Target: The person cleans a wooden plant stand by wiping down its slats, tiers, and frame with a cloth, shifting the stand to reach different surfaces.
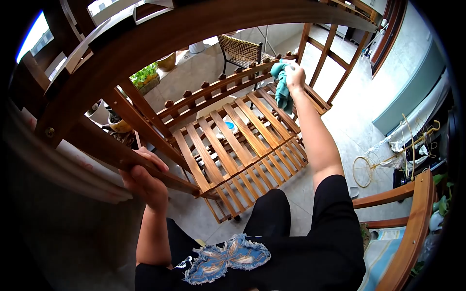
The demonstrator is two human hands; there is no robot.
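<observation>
My right hand (295, 77) is closed on a green cloth (282, 89), which hangs down from it over the far right end of a slatted wooden rack (233, 140). The cloth is near the top rail at the back of the rack. On the left, my left hand (145, 177) wraps round a dark wooden post (116, 153) that slopes down to the rack's near left corner. A curved wooden beam (204, 19) of the same frame crosses the top of the view.
Behind the rack stand a woven chair (240, 48) and potted plants (144, 76). At right are a gold wire hanger stand (412, 145) and a wooden chair (412, 208) with a striped cushion (384, 252). A blue item (229, 125) shows beneath the slats.
</observation>
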